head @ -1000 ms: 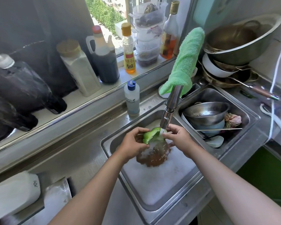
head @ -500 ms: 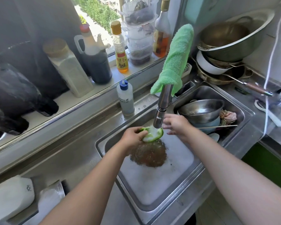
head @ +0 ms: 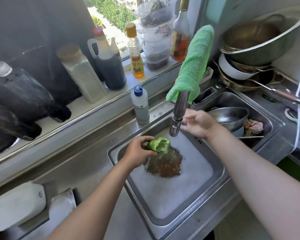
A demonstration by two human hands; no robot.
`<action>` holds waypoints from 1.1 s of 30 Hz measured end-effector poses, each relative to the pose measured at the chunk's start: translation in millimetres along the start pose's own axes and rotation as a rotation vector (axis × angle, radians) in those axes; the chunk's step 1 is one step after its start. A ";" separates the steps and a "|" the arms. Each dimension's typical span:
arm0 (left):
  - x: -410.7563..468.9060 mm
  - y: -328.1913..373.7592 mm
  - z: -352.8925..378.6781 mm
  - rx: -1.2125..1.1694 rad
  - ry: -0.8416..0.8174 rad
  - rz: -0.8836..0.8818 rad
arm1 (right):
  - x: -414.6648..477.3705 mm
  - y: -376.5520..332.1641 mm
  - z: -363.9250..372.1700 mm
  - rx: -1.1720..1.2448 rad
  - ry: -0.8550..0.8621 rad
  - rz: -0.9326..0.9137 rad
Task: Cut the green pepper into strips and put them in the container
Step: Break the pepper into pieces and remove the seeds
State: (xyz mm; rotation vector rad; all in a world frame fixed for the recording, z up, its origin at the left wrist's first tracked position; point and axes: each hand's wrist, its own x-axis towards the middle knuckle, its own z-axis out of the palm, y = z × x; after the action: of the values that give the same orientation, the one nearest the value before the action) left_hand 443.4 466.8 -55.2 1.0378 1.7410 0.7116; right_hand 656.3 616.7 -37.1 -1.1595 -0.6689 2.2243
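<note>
- Left grip [head: 137, 153] curls round the green pepper [head: 158, 144], just below-left of the tap [head: 177, 116].
- Right grip [head: 199, 123] is spread and empty, right of the tap.
- A slippery pepper could drop into the scraps [head: 164, 163] under the tap.

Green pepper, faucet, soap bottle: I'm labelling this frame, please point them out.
green pepper [head: 158, 144], head view, on its open cut side.
faucet [head: 179, 104], head view, on its metal spout.
soap bottle [head: 140, 108], head view, on its clear body.
</note>
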 end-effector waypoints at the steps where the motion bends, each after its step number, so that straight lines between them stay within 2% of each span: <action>1: -4.1 -0.7 -0.5 0.006 0.000 0.017 | -2.8 12.8 0.0 -0.173 0.035 0.038; 3: -12.6 -2.5 -1.9 0.001 -0.014 0.041 | -12.6 39.7 4.0 -0.521 0.128 0.109; 5: -19.2 -5.6 -3.2 -0.006 -0.050 0.101 | -24.7 64.1 12.4 -0.705 0.146 0.159; 7: -25.8 -7.4 -5.5 -0.017 -0.073 0.167 | -40.5 82.9 26.4 -0.579 0.057 0.258; 9: -30.0 -11.5 -8.6 -0.027 -0.085 0.211 | -50.9 95.4 37.2 -0.462 -0.013 0.272; 13: -36.3 -20.5 -21.4 -0.047 -0.132 0.211 | -59.2 114.5 47.2 -0.461 0.031 0.065; 17: -49.1 -22.1 -30.3 -0.262 -0.238 0.078 | -70.0 133.5 54.1 -0.736 0.134 -0.169; 20: -53.2 -22.8 -34.7 -0.271 -0.151 0.111 | -84.7 133.1 72.3 -0.864 0.163 -0.212; 23: -61.1 -15.4 -41.9 -0.213 -0.175 0.208 | -93.2 121.3 82.3 -0.972 0.144 -0.187; 27: -64.5 -5.3 -53.5 -0.198 -0.165 0.345 | -100.8 92.1 97.9 -1.246 0.071 -0.247; 31: -64.6 1.3 -54.5 -0.119 -0.078 0.388 | -103.8 80.2 119.5 -1.582 0.132 -0.469; 33: -61.9 -3.4 -50.5 -0.072 0.012 0.366 | -92.3 102.4 113.1 -1.551 0.194 -0.553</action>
State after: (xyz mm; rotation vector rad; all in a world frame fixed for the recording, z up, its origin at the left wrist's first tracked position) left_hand 407.0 410.1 -12.2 1.3203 1.5384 1.0021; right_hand 582.0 461.0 7.7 -1.4305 -2.4080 0.8316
